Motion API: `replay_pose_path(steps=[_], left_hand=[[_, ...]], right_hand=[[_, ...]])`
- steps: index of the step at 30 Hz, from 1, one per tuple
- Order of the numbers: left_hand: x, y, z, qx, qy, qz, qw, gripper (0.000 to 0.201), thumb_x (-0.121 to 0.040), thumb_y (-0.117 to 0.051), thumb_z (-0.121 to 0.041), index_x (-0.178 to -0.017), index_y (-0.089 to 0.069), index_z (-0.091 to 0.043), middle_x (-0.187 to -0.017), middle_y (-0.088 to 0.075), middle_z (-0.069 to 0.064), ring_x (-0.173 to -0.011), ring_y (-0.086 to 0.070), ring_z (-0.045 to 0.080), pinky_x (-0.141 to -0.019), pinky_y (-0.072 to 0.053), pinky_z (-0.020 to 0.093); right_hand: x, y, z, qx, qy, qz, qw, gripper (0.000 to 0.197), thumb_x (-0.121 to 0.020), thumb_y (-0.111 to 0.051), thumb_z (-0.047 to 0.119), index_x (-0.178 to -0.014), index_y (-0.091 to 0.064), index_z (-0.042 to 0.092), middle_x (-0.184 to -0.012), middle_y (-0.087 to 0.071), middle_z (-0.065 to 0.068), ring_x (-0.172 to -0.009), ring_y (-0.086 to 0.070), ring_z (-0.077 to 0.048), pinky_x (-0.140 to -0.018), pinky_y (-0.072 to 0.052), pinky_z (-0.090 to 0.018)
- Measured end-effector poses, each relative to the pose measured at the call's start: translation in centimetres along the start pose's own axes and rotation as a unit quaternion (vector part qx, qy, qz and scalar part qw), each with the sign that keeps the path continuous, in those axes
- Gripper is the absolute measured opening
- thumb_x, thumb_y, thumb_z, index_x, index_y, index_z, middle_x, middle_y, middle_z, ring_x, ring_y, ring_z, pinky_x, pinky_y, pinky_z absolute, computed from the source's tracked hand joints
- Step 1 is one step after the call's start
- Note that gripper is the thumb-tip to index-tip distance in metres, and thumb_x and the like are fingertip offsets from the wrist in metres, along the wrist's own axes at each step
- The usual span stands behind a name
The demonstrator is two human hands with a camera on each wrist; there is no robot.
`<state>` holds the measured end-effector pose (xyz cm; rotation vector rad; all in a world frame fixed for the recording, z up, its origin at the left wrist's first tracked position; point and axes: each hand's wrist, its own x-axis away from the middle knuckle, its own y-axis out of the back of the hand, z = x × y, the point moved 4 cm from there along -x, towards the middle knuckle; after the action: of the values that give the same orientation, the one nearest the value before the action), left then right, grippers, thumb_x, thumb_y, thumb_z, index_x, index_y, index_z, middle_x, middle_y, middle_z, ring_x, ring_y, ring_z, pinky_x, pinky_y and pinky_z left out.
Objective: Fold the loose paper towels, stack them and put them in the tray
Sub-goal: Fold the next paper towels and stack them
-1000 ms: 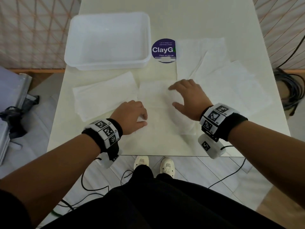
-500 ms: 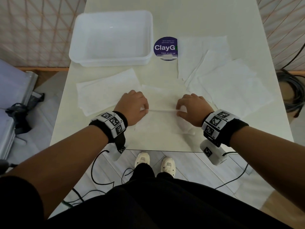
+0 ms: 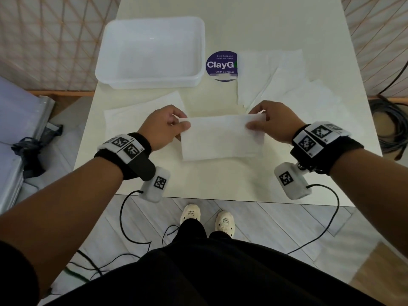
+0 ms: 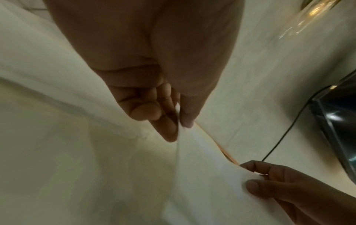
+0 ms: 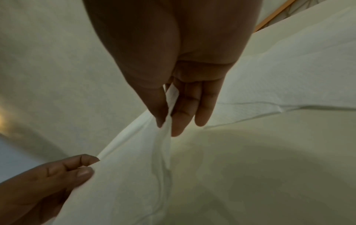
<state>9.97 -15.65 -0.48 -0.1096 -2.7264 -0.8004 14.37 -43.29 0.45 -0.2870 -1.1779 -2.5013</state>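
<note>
Head view shows the left hand (image 3: pixel 164 127) and right hand (image 3: pixel 273 122) each pinching a top corner of a towel (image 3: pixel 220 140) lifted mid-table, likely mid-fold; next, matching its edges, then stacking toward the tray (image 3: pixel 152 81).
</note>
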Motion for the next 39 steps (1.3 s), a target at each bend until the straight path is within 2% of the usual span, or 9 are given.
replay_pose_path(steps=[8, 13, 22, 26, 29, 32, 35, 37, 39], left_hand=[[-0.4, -2.4, 3.3, -0.03, 0.05, 0.008, 0.998, 0.024, -0.08, -0.074, -0.017, -0.099, -0.059, -0.014, -0.078, -0.068, 0.0, -0.075, -0.064, 0.017, -0.082, -0.052, 0.031], [-0.6, -2.3, 3.8, -0.07, 0.042, -0.012, 0.997, 0.027, -0.079, -0.075, -0.019, -0.102, -0.06, -0.016, -0.083, -0.064, -0.002, -0.071, -0.056, 0.006, -0.067, -0.042, 0.014], [-0.5, -2.4, 3.7, -0.078, 0.029, -0.023, 0.996, 0.033, -0.077, -0.077, -0.014, -0.104, -0.058, -0.015, -0.078, -0.061, -0.006, -0.065, -0.056, 0.003, -0.06, -0.041, 0.006], [-0.2, -2.6, 3.3, -0.15, -0.015, -0.027, 0.988, 0.042, -0.077, -0.076, -0.017, -0.111, -0.051, -0.016, -0.086, -0.053, -0.003, -0.073, -0.052, 0.013, -0.074, -0.046, 0.026], [0.1, -2.9, 2.1, -0.211, -0.078, -0.043, 0.973, 0.035, -0.082, -0.07, -0.021, -0.111, -0.052, -0.016, -0.094, -0.046, -0.004, -0.08, -0.046, 0.013, -0.075, -0.043, 0.03], [0.6, -5.0, 0.2, -0.231, -0.165, -0.02, 0.959, 0.033, -0.089, -0.06, -0.019, -0.121, -0.054, -0.015, -0.114, -0.053, 0.002, -0.101, -0.051, 0.019, -0.092, -0.043, 0.037], [0.9, -9.0, 0.3, -0.322, -0.168, 0.102, 0.926, 0.059, -0.097, -0.048, -0.027, -0.149, -0.025, -0.011, -0.157, -0.022, 0.007, -0.144, -0.02, 0.024, -0.117, -0.017, 0.038], [1.2, -10.6, 1.7, -0.392, -0.15, 0.163, 0.893, 0.067, -0.101, -0.034, -0.037, -0.153, 0.002, -0.012, -0.161, 0.009, 0.005, -0.148, 0.009, 0.02, -0.12, 0.002, 0.035], [1.5, -11.0, 2.8, -0.445, -0.165, 0.169, 0.864, 0.067, -0.102, -0.023, -0.043, -0.151, 0.011, -0.014, -0.159, 0.02, 0.005, -0.146, 0.019, 0.018, -0.119, 0.009, 0.034]], right_hand=[[-0.1, -3.1, -1.7, 0.056, -0.051, 0.023, 0.997, 0.028, -0.085, -0.067, 0.025, -0.109, -0.058, 0.014, -0.093, -0.053, -0.001, -0.085, -0.048, -0.019, -0.072, -0.033, -0.026], [-0.3, -3.5, -1.9, 0.055, -0.057, 0.004, 0.997, 0.025, -0.084, -0.067, 0.017, -0.107, -0.06, 0.012, -0.092, -0.052, -0.001, -0.085, -0.048, -0.019, -0.071, -0.034, -0.026], [-0.3, -3.7, -2.4, 0.052, -0.075, -0.007, 0.996, 0.037, -0.076, -0.077, 0.018, -0.108, -0.059, 0.014, -0.096, -0.054, -0.002, -0.088, -0.052, -0.02, -0.073, -0.038, -0.028], [0.5, -3.6, -1.5, 0.131, -0.03, -0.03, 0.99, 0.057, -0.075, -0.076, 0.022, -0.125, -0.05, 0.015, -0.125, -0.047, -0.007, -0.11, -0.047, -0.025, -0.087, -0.044, -0.035], [1.5, -4.1, 0.8, 0.197, 0.063, -0.061, 0.977, 0.05, -0.083, -0.064, 0.022, -0.13, -0.048, 0.017, -0.136, -0.044, -0.005, -0.122, -0.039, -0.028, -0.097, -0.039, -0.04], [2.1, -6.9, 2.3, 0.251, 0.125, 0.007, 0.96, 0.048, -0.095, -0.046, 0.021, -0.142, -0.036, 0.018, -0.151, -0.033, -0.002, -0.137, -0.028, -0.025, -0.108, -0.027, -0.041], [2.6, -9.9, 1.7, 0.307, 0.105, 0.106, 0.94, 0.06, -0.101, -0.031, 0.033, -0.152, -0.005, 0.015, -0.16, 0.0, -0.002, -0.147, 0.001, -0.024, -0.117, -0.007, -0.042], [3.1, -11.1, 0.5, 0.317, 0.091, 0.133, 0.935, 0.066, -0.1, -0.024, 0.043, -0.151, 0.009, 0.015, -0.159, 0.015, -0.002, -0.146, 0.014, -0.024, -0.118, 0.001, -0.044], [3.4, -11.7, -0.6, 0.312, 0.096, 0.125, 0.937, 0.071, -0.098, -0.021, 0.051, -0.15, 0.012, 0.016, -0.158, 0.02, -0.001, -0.145, 0.019, -0.023, -0.119, 0.003, -0.046]])
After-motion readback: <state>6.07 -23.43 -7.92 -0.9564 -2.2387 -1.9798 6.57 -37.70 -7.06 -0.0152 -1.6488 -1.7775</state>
